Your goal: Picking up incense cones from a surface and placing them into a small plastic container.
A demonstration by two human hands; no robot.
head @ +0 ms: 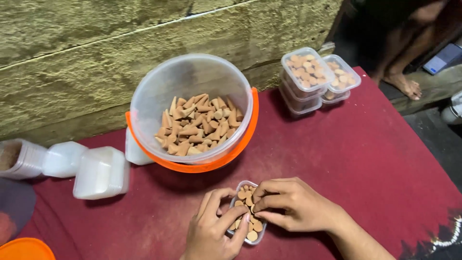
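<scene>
My hands (250,214) cover most of the small clear tray (247,212), hiding many cones in it. Left of the bucket (192,110), an orange lid (24,249) and a clear container (19,159) are cut off by the picture's edge.

Table (365,154) covered in dark red cloth, set against a rough plank wall. Resting on it: clear bucket (192,113) with orange rim, part-filled with tan cones. Left of bucket, stacks of empty white lidded tubs (98,172), lying on their sides. Right of bucket, toward the back, stacked clear boxes (317,79) packed with cones. In front of bucket, one small clear box (248,214), filled with cones standing upright.
</scene>
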